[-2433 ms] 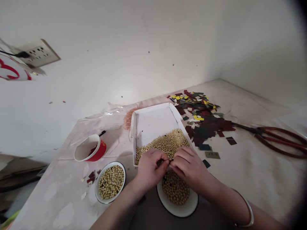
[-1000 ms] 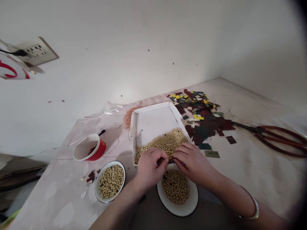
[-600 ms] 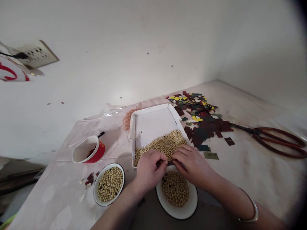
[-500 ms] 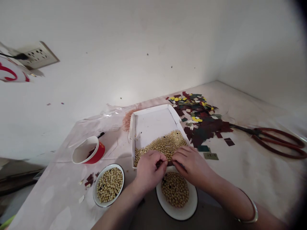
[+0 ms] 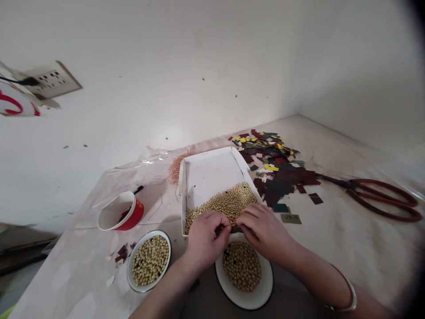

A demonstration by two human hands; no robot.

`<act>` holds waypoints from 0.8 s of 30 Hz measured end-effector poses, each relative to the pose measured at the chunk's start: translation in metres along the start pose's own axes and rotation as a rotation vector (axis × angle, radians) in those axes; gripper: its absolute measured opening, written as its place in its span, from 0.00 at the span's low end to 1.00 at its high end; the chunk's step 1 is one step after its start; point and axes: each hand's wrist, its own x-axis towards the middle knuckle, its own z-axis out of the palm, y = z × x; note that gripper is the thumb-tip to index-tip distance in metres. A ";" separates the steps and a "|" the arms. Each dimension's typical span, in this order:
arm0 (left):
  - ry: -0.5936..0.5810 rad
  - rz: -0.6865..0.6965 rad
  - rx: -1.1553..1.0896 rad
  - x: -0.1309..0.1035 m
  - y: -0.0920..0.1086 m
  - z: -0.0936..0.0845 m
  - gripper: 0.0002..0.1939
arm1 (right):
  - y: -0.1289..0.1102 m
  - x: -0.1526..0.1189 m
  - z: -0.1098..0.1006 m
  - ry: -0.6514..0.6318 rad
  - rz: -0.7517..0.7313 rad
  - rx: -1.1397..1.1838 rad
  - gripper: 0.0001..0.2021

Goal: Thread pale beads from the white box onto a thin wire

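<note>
Left hand (image 5: 205, 239) is curled narrow at the near edge of the white box (image 5: 212, 170), its thumb and fingers pinched together around something small and dark at about the middle between the two hands; what that thing is cannot be made out. To the left of it on the table (image 5: 348, 248) lie a red paper cup (image 5: 121, 212), tipped so its mouth faces up and left, a few dark paper scraps (image 5: 121, 253), and a small bowl of soybeans (image 5: 149, 260). The white box runs with its long axis away from the person, slightly leaning left, its far half bare and its near half filled with soybeans (image 5: 226, 201) dotted with a few dark ones; the near wall of the box is hidden behind both hands. Just below the hands sits a second bowl of soybeans (image 5: 244, 268), its upper rim covered by the knuckles. Right hand (image 5: 264, 228) meets the left fingertip to fingertip, fingers bent and nearly closed; whether it grips anything cannot be told. A bangle (image 5: 347, 294) circles that wrist. Farther right spreads a heap of coloured paper squares (image 5: 275, 166), then red-handled scissors (image 5: 378, 197) lying with the blades pointing left toward the heap. A tangle of copper wire (image 5: 174, 168) peeks from behind the box's far left corner.
</note>
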 end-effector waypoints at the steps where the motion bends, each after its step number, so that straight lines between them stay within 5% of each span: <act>1: -0.002 -0.003 0.001 0.000 0.000 0.000 0.05 | 0.000 0.000 0.000 0.013 -0.001 0.018 0.06; 8: 0.002 0.007 0.000 0.000 -0.001 0.000 0.05 | -0.007 -0.001 -0.001 0.094 -0.050 0.167 0.05; 24: -0.003 0.013 0.012 0.000 -0.002 0.001 0.05 | -0.005 -0.002 0.011 0.125 -0.189 -0.002 0.11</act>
